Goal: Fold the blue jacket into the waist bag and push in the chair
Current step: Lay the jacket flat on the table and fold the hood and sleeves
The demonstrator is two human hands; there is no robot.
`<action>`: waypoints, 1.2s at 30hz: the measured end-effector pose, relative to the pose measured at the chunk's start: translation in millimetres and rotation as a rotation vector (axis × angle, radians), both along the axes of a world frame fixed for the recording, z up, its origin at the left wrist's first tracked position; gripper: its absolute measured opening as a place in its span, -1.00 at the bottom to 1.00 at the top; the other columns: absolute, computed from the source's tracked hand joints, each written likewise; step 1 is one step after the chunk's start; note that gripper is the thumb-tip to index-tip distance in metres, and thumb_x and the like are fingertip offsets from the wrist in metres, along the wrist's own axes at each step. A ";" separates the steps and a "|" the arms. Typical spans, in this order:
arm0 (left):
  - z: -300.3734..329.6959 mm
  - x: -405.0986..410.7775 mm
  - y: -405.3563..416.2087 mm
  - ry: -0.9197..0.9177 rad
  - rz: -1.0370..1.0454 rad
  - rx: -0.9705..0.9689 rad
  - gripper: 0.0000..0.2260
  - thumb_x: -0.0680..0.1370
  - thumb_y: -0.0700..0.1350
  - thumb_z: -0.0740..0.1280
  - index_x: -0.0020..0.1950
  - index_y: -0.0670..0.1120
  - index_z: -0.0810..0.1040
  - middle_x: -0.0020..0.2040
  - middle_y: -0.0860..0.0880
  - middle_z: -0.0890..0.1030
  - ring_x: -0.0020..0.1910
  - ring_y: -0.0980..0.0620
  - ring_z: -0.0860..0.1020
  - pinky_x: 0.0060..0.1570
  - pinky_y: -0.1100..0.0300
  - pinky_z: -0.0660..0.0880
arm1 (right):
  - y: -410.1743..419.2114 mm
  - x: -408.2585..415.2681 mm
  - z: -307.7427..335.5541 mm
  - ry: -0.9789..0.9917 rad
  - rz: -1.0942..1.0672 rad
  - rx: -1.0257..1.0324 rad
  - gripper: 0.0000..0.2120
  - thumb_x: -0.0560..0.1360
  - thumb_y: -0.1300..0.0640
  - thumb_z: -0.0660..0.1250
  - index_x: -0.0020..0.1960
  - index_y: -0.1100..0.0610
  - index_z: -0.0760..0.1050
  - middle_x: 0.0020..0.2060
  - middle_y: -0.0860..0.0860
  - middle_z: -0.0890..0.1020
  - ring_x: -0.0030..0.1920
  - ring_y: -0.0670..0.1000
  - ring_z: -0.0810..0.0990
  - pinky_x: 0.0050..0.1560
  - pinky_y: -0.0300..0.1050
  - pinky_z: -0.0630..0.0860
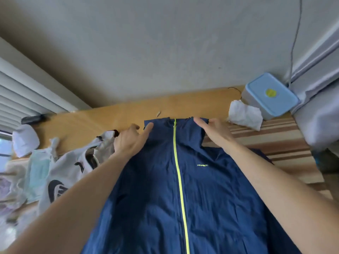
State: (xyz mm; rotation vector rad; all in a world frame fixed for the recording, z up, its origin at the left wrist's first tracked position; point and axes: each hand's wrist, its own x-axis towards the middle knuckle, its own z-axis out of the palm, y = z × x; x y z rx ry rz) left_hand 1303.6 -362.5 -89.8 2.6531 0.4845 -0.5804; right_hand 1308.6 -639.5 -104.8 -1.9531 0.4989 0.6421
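Note:
The blue jacket (201, 189) lies flat and face up on the wooden table (113, 116), zipped with a yellow-green zipper down the middle, collar toward the wall. My left hand (129, 141) rests on the jacket's left shoulder, index finger stretched toward the collar's left corner. My right hand (214, 133) lies flat, fingers apart, on the collar's right side. Neither hand grips the fabric. I cannot pick out the waist bag or the chair with certainty.
A grey bag with black print (69, 171) and plastic bags (34, 173) crowd the left. A crumpled white tissue (244, 114) and a blue-lidded box (269, 96) sit at the back right. A striped cloth (278, 143) covers the right side. The wall is close behind.

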 end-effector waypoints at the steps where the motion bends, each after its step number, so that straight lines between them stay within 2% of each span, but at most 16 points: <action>1: -5.3 13.0 -6.8 0.041 0.087 -0.065 -0.31 0.49 0.47 0.16 0.25 -0.10 0.55 0.11 -0.08 0.66 0.16 -0.20 0.59 0.06 0.00 0.48 | 8.8 11.9 -12.3 0.020 -0.098 0.048 -0.26 0.26 -0.52 0.40 -0.09 0.18 0.48 -0.17 0.02 0.62 -0.06 0.12 0.63 -0.06 -0.01 0.49; 2: -10.8 24.9 -11.9 0.065 0.186 -0.168 -0.38 0.47 0.43 0.26 0.07 -0.12 0.58 0.02 -0.09 0.66 0.04 -0.17 0.60 -0.01 0.03 0.50 | 15.1 21.6 -25.7 0.048 -0.194 0.096 -0.24 0.22 -0.49 0.46 0.02 0.15 0.50 -0.05 -0.01 0.65 0.01 0.09 0.64 -0.04 -0.02 0.51; 4: -21.8 40.2 -18.2 0.099 0.380 -0.437 -0.59 0.45 0.21 0.49 -0.23 -0.13 0.53 -0.19 -0.07 0.61 -0.22 -0.05 0.56 -0.26 0.16 0.48 | 22.5 32.6 -42.9 0.023 -0.302 0.161 -0.38 0.36 -0.14 0.57 0.28 0.11 0.43 0.10 0.01 0.61 0.10 0.09 0.62 -0.03 -0.03 0.57; 6: -25.9 46.4 -21.1 0.108 0.476 -0.677 -0.79 0.45 -0.11 0.56 -0.26 -0.14 0.59 -0.26 -0.08 0.61 -0.31 -0.01 0.53 -0.37 0.23 0.45 | 28.4 39.9 -33.0 -0.070 -0.341 0.197 -0.54 0.45 0.24 0.52 0.28 0.06 0.43 0.11 0.03 0.61 0.04 0.06 0.63 -0.04 -0.02 0.63; 8: -18.6 49.9 -17.1 0.042 0.458 -0.861 -0.95 0.47 -0.23 0.50 -0.16 -0.11 0.68 -0.19 -0.06 0.69 -0.22 -0.01 0.60 -0.30 0.23 0.51 | 24.6 47.6 -15.8 -0.223 -0.327 0.242 -0.63 0.46 0.41 0.45 0.13 0.05 0.52 -0.01 -0.01 0.67 -0.06 -0.04 0.66 -0.03 -0.08 0.65; 12: 1.4 58.3 2.3 -0.147 0.298 -1.009 -0.80 0.48 -0.37 0.37 -0.14 -0.09 0.69 -0.10 -0.06 0.71 -0.08 0.00 0.66 0.02 0.18 0.62 | 5.1 66.7 27.1 -0.492 -0.261 0.236 -0.55 0.38 0.60 0.24 -0.14 0.04 0.52 -0.18 -0.04 0.67 -0.22 -0.26 0.64 -0.09 -0.34 0.55; 16: -4.2 60.6 3.7 -0.044 0.204 -0.741 -0.80 0.40 -0.41 0.36 -0.01 -0.23 0.62 -0.09 -0.09 0.66 -0.07 -0.05 0.61 -0.02 0.11 0.56 | -2.1 73.9 20.9 -0.399 -0.240 0.138 -0.56 0.32 0.57 0.12 -0.12 0.08 0.52 -0.13 -0.06 0.69 -0.04 -0.21 0.66 -0.08 -0.32 0.49; 19: -15.3 72.8 2.1 0.108 0.317 -0.710 -0.83 0.47 -0.17 0.43 0.03 -0.14 0.59 -0.02 -0.07 0.65 -0.05 -0.06 0.61 -0.05 0.12 0.49 | -3.5 82.0 -12.1 -0.168 -0.397 0.090 -0.69 0.44 0.22 0.35 0.18 0.16 0.55 0.10 0.02 0.63 0.16 0.07 0.58 -0.01 -0.13 0.52; 21: -24.9 86.2 1.8 0.153 0.406 -0.776 -0.69 0.48 0.07 0.45 0.10 -0.10 0.63 0.07 -0.08 0.69 0.00 -0.05 0.65 0.02 0.08 0.53 | 2.8 84.7 -29.5 0.006 -0.477 0.127 -0.33 0.40 -0.10 0.48 0.41 0.16 0.41 0.27 0.06 0.57 0.17 0.10 0.56 0.15 0.04 0.58; 22: -29.1 94.1 -0.4 0.158 0.428 -0.805 -0.60 0.45 0.14 0.47 0.14 -0.10 0.63 0.09 -0.08 0.70 0.02 -0.05 0.66 0.04 0.05 0.56 | 7.1 87.6 -34.9 0.025 -0.511 0.143 -0.24 0.37 -0.11 0.53 0.44 0.19 0.35 0.28 0.07 0.56 0.16 0.11 0.57 0.16 0.10 0.61; 24: -36.9 108.1 -9.7 0.126 0.465 -0.869 -0.53 0.41 0.12 0.53 0.20 -0.12 0.63 0.08 -0.07 0.71 -0.02 -0.02 0.67 -0.07 0.09 0.60 | 13.6 99.8 -48.0 -0.010 -0.542 0.182 -0.30 0.36 0.06 0.60 0.36 0.27 0.39 0.19 0.13 0.59 0.11 0.16 0.62 0.12 0.12 0.65; 28: -25.2 125.9 -30.5 0.082 0.500 -0.984 -0.87 0.46 -0.20 0.46 -0.02 -0.06 0.62 -0.19 0.01 0.65 -0.25 0.07 0.59 -0.27 0.24 0.48 | 22.8 120.3 -38.8 -0.059 -0.468 0.325 -0.57 0.29 0.24 0.58 0.15 0.21 0.62 0.06 0.16 0.72 0.00 0.15 0.70 0.06 0.02 0.66; 30: -13.3 125.9 -26.4 -0.008 0.444 -1.077 -0.84 0.46 -0.30 0.42 -0.12 -0.04 0.65 -0.22 0.03 0.67 -0.25 0.07 0.60 -0.23 0.25 0.49 | 21.5 115.9 -13.9 -0.242 -0.406 0.316 -0.76 0.40 0.34 0.51 0.01 0.11 0.66 -0.06 0.05 0.74 -0.11 -0.03 0.73 -0.10 -0.16 0.66; 32: -1.0 111.9 -12.0 -0.117 0.296 -1.156 -0.75 0.47 -0.38 0.39 -0.15 -0.04 0.72 -0.17 0.02 0.73 -0.16 0.08 0.67 -0.14 0.26 0.55 | 17.2 91.7 16.4 -0.441 -0.285 0.299 -0.72 0.42 0.39 0.48 -0.11 0.02 0.64 -0.16 -0.10 0.72 -0.21 -0.21 0.69 -0.18 -0.32 0.59; 34: -1.7 88.1 7.2 -0.178 0.102 -1.068 -0.84 0.43 -0.37 0.42 -0.23 -0.15 0.73 -0.17 -0.03 0.74 -0.15 0.08 0.67 -0.09 0.21 0.60 | 11.2 57.6 35.9 -0.602 -0.080 0.303 -0.70 0.39 0.43 0.49 -0.18 0.02 0.64 -0.19 -0.18 0.69 -0.19 -0.29 0.64 -0.11 -0.39 0.52; 36: -12.0 63.2 31.2 -0.197 -0.082 -0.792 -0.91 0.34 -0.25 0.44 -0.35 -0.26 0.63 -0.28 0.04 0.68 -0.24 0.22 0.59 -0.15 0.24 0.54 | 1.1 25.5 27.6 -0.658 0.195 0.161 -0.73 0.31 0.45 0.44 -0.25 0.08 0.68 -0.10 -0.13 0.70 -0.03 -0.18 0.64 0.03 -0.30 0.51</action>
